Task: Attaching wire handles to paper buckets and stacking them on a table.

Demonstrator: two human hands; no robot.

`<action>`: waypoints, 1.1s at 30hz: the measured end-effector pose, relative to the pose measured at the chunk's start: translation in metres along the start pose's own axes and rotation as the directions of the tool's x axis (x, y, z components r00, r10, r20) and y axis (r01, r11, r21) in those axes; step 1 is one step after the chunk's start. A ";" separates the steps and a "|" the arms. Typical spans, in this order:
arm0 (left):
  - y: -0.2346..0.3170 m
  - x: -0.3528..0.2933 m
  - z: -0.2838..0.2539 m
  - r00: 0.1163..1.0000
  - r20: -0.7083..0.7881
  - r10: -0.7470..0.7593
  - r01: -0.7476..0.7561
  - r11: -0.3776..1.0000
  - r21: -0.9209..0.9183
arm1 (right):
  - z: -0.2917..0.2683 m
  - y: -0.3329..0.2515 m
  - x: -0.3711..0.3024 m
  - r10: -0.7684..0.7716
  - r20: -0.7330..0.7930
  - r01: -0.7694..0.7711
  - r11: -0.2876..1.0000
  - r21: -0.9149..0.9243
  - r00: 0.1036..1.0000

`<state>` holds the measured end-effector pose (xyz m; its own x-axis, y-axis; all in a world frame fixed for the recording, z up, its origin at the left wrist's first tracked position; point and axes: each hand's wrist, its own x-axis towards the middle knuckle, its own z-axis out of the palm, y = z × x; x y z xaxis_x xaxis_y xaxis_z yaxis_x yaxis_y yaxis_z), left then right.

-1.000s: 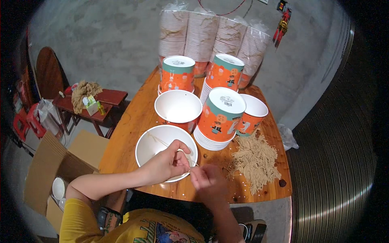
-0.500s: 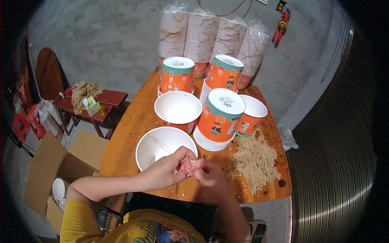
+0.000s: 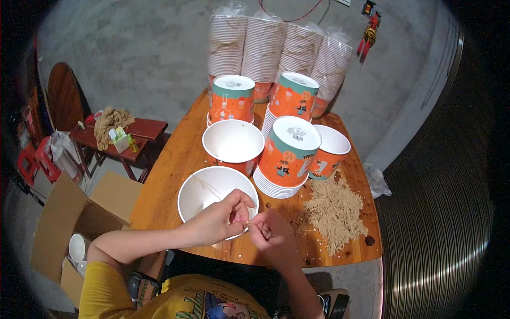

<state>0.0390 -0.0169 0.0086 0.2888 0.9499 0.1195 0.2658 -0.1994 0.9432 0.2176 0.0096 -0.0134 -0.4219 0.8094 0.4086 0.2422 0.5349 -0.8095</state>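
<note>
A paper tub point(image 3: 194, 207) with a white inside stands at the near edge of the table, its mouth up. Over its near right rim my left hand point(image 3: 220, 217) is closed in a pinch on a beige string point(image 3: 208, 186), whose loose end trails across the tub toward its far left rim. My right hand point(image 3: 271, 235) is closed too, its fingertips meeting those of the left at the string; what lies between the tips is mostly hidden. Right of the hands lies a tangled heap of beige strings point(image 3: 334, 212).
Behind the near tub stand another open tub point(image 3: 234, 141), an upside-down orange stack point(image 3: 289, 154) and a smaller open tub point(image 3: 332, 146). Bagged tub stacks point(image 3: 260, 50) line the wooden table's point(image 3: 164, 183) far end. Left sit a cardboard box point(image 3: 64, 223) and a red bench point(image 3: 143, 127).
My right hand has turned slightly and shifted, its fingers now lower beside the left's. The string's trailing part has moved a little over the tub. Both hands stay closed.
</note>
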 end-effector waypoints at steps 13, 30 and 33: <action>0.001 0.001 0.000 0.998 0.056 -0.021 0.021 1.000 0.007 | 0.007 0.013 -0.009 -0.076 -0.108 0.072 0.997 -0.038 0.991; 0.003 -0.008 -0.007 0.992 0.016 0.122 -0.115 0.877 0.466 | 0.006 0.008 -0.014 -0.001 -0.075 -0.005 0.996 -0.085 0.997; 0.007 -0.007 -0.008 1.000 0.000 -0.017 0.016 0.935 0.354 | 0.006 0.018 -0.019 -0.007 -0.060 -0.001 0.992 -0.126 0.998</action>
<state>0.0318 -0.0230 0.0167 0.2845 0.9531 0.1035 0.5788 -0.2569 0.7740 0.2250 0.0021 -0.0380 -0.3708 0.8187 0.4384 0.3511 0.5606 -0.7500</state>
